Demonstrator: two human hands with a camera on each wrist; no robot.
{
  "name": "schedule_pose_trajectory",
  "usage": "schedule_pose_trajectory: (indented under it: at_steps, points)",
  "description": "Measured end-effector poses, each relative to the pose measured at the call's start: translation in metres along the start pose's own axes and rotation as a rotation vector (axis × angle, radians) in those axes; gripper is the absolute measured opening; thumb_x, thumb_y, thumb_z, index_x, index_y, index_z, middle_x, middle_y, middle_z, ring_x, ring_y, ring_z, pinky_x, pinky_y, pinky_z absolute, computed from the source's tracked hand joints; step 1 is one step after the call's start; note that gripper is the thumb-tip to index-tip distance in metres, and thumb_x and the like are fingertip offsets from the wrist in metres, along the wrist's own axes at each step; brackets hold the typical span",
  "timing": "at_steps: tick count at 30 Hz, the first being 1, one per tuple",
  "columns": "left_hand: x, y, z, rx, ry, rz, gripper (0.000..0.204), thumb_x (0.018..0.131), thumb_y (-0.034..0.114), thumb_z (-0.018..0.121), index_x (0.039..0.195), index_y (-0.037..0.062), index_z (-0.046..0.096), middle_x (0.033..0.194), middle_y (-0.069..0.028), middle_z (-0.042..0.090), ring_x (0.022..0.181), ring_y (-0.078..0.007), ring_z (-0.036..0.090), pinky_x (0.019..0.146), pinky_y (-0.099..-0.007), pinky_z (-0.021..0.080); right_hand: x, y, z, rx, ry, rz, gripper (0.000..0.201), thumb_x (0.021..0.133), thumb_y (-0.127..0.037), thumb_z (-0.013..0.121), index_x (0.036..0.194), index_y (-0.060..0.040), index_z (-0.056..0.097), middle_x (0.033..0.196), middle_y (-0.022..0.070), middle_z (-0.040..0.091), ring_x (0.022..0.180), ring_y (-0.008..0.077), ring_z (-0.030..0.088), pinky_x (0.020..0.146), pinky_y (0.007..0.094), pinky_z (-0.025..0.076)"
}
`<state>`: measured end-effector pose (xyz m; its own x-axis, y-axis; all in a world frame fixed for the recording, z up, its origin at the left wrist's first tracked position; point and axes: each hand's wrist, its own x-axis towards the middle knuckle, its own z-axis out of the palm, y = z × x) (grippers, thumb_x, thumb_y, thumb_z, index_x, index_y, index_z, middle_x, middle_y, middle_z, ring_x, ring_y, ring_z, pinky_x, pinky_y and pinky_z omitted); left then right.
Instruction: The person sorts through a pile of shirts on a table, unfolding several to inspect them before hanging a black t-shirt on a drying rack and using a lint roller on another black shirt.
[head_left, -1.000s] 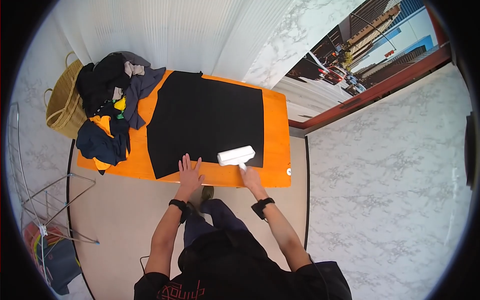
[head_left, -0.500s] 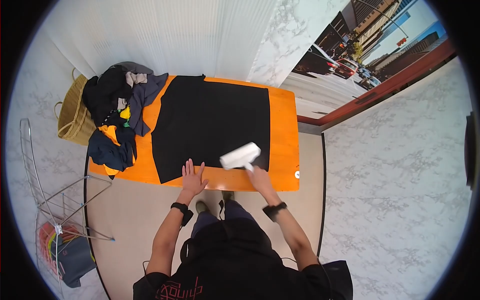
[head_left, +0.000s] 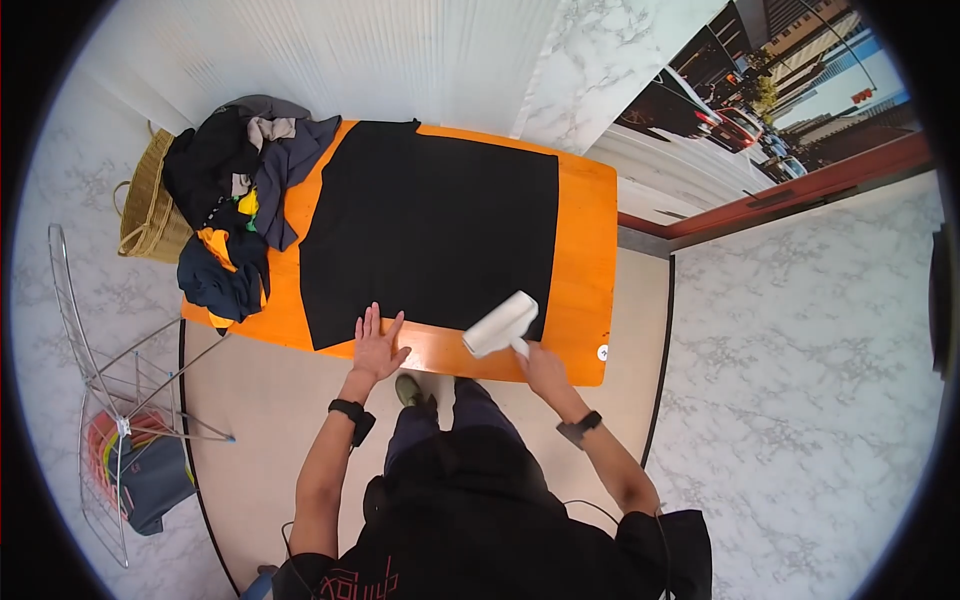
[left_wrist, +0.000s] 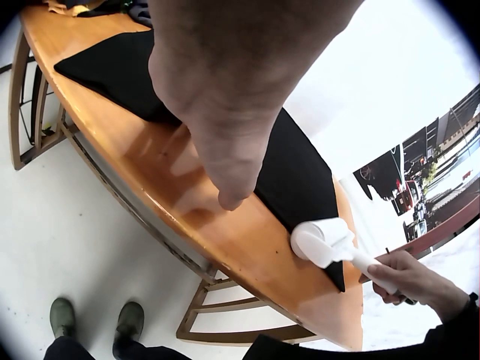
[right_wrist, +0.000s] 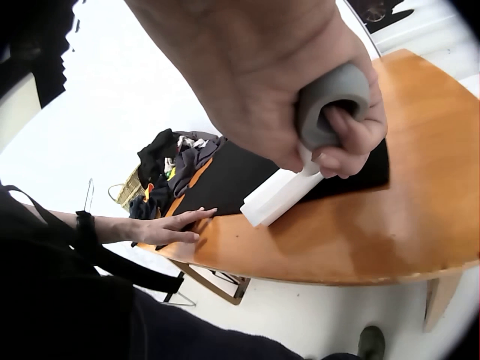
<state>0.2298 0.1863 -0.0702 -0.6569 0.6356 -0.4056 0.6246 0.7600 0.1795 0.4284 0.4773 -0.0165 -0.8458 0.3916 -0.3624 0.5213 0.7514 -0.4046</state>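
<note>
A black garment (head_left: 430, 220) lies spread flat across the orange table. My left hand (head_left: 375, 347) rests near the table's front edge, fingers spread and fingertips on the garment's near hem; the left wrist view shows mostly the back of that hand. My right hand (head_left: 547, 368) grips the handle of a white lint roller (head_left: 500, 325), thumb and fingers curled round it. The handle's grey hollow end (right_wrist: 334, 105) shows in the right wrist view. The roller head slants over the garment's near right corner, overlapping its hem.
A heap of crumpled clothes (head_left: 235, 180) covers the table's left end, beside a wicker basket (head_left: 150, 205). On the floor at left stands a metal drying rack (head_left: 125, 425) near some hanging cloths (head_left: 155, 480). The orange table (head_left: 585, 250) has a rounded near edge.
The lint roller has moved toward me and a little right, and its head slants more steeply. My left hand stays at the hem while the head view shifts.
</note>
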Motion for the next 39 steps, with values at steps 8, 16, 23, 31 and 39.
schedule_pose_trajectory:
  at_steps: [8,16,23,31,39]
  points:
    - [0.002,-0.001,0.008,-0.019,0.055,-0.008,0.077,0.088,0.057,0.054,0.153,0.0254,0.027,0.157,-0.0297,0.009,0.147,-0.0418,0.009,0.118,-0.0534,0.009,-0.054,0.072,-0.018,0.022,-0.025,0.172,0.034,0.092,-0.031,0.06,0.093,0.0031,0.061,0.081,0.0264,0.065,0.08,0.0444,0.064,0.069,0.051,0.051]
    - [-0.003,-0.014,-0.007,-0.295,0.39,-0.232,0.071,0.087,0.043,0.058,0.147,0.0106,0.037,0.148,-0.0295,0.033,0.137,-0.042,0.033,0.114,-0.0495,0.024,0.002,0.119,-0.012,0.272,0.476,0.221,0.039,0.093,-0.035,0.061,0.096,0.0031,0.059,0.081,0.0251,0.065,0.076,0.0423,0.064,0.066,0.0484,0.048]
    - [-0.016,-0.065,-0.005,-0.36,0.569,-0.559,0.067,0.084,0.028,0.064,0.14,0.0004,0.041,0.133,-0.0258,0.049,0.122,-0.0407,0.048,0.103,-0.0467,0.04,0.05,0.127,0.026,0.227,0.482,0.338,0.038,0.095,-0.027,0.059,0.115,0.0036,0.05,0.105,0.0261,0.059,0.096,0.0419,0.058,0.083,0.0475,0.045]
    - [0.018,-0.134,-0.028,-0.447,0.51,-0.982,0.054,0.084,0.036,0.069,0.119,-0.0004,0.05,0.12,-0.0241,0.053,0.111,-0.0409,0.054,0.093,-0.0462,0.047,0.061,0.06,-0.001,0.051,0.582,0.16,0.046,0.087,-0.024,0.069,0.117,0.0058,0.051,0.111,0.0238,0.054,0.106,0.0388,0.052,0.093,0.0462,0.042]
    - [0.037,-0.142,-0.011,-0.778,0.421,-0.778,0.034,0.077,0.03,0.075,0.088,0.0017,0.06,0.074,-0.0189,0.062,0.076,-0.0386,0.065,0.071,-0.0474,0.052,0.166,-0.247,0.054,0.294,0.15,-0.287,0.05,0.08,-0.034,0.076,0.115,-0.0028,0.059,0.099,0.0144,0.063,0.088,0.0275,0.065,0.076,0.0369,0.054]
